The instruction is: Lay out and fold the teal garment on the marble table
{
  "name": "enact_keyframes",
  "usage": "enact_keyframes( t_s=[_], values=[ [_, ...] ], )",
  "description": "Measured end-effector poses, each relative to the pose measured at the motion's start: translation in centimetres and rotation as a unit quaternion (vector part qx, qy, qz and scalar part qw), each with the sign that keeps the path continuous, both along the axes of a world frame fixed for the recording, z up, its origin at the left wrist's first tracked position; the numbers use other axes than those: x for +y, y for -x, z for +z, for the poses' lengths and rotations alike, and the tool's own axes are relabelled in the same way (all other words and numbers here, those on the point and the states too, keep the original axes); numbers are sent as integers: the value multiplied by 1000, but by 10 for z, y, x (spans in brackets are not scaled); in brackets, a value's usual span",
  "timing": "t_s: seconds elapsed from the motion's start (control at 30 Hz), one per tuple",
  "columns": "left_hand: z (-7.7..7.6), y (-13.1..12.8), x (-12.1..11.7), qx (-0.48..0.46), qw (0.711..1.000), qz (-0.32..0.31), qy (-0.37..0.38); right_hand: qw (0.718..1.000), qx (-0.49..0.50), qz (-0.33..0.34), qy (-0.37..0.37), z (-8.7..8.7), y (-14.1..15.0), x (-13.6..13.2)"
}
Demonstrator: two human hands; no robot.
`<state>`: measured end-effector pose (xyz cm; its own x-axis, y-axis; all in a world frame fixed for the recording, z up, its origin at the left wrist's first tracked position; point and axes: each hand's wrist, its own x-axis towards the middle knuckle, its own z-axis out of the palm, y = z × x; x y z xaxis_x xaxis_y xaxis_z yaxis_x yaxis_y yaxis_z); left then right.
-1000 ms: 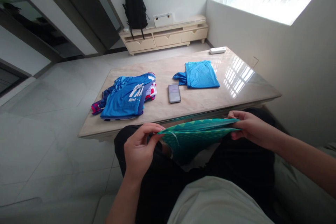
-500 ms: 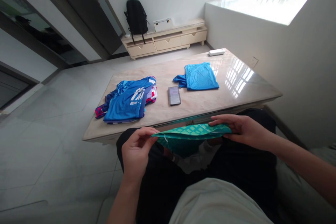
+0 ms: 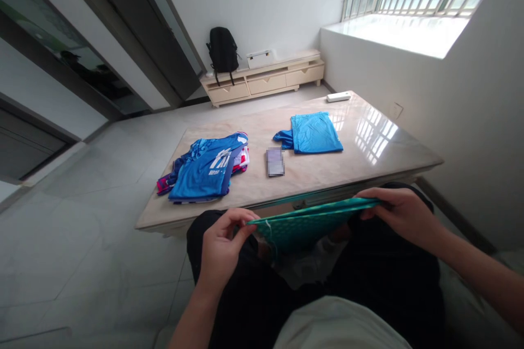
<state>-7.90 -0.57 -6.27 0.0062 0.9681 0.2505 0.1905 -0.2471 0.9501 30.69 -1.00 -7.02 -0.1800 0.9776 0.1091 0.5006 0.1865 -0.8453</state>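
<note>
A green patterned garment (image 3: 308, 224) hangs stretched between my two hands, above my lap and just in front of the table's near edge. My left hand (image 3: 223, 248) pinches its left upper corner between thumb and fingers, beside a thin white string or thread. At the other end, my right hand (image 3: 403, 215) grips the right upper corner, thumb below and fingers on top. The lower part of the garment droops between my knees, in shadow. Whether it is a shirt or shorts, I cannot tell.
On the marble-topped table (image 3: 254, 114) lie a pile of folded sports shirts (image 3: 204, 169) at left, a folded light-blue garment (image 3: 315, 133), a blurred-out phone-like object (image 3: 275, 162) and a white device (image 3: 338, 97). A black backpack (image 3: 223, 50) stands on a low cabinet (image 3: 268, 84) behind.
My hands have moved a little farther apart, the right one outward, pulling the garment's top edge straighter. Its patterned side has turned and hangs lower. The view has tilted up slightly.
</note>
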Motion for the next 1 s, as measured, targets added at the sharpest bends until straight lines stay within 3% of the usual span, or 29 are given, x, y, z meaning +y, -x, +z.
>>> enact_keyframes(
  t_s=[0.1, 0.2, 0.3, 0.43, 0.53, 0.63, 0.7, 0.8, 1.0],
  values=[
    [14, -10, 24, 11, 1000, 3, 17, 998, -29, -48, -1, 29, -11, 11],
    [36, -26, 52, -37, 997, -24, 67, 996, -43, -81, 12, 62, -21, 26],
    [68, -40, 69, -89, 989, -69, 98, 995, -51, -81, 17, 96, -36, 33],
    [118, -52, 82, -98, 984, -119, 89, 992, -85, -86, -47, 144, -63, 43],
    [154, -66, 114, -90, 985, -142, 27, 987, -108, -99, -73, 180, -82, 76],
    [178, -88, 171, -76, 986, -148, -4, 981, -135, -132, -50, 206, -92, 129],
    [183, -106, 215, -63, 988, -139, 1, 977, -144, -154, -17, 212, -95, 168],
    [173, -131, 280, -49, 990, -123, 41, 976, -149, -158, 14, 200, -98, 224],
    [115, -169, 396, -33, 990, -78, 109, 979, -103, -170, 39, 132, -110, 340]
  ],
)
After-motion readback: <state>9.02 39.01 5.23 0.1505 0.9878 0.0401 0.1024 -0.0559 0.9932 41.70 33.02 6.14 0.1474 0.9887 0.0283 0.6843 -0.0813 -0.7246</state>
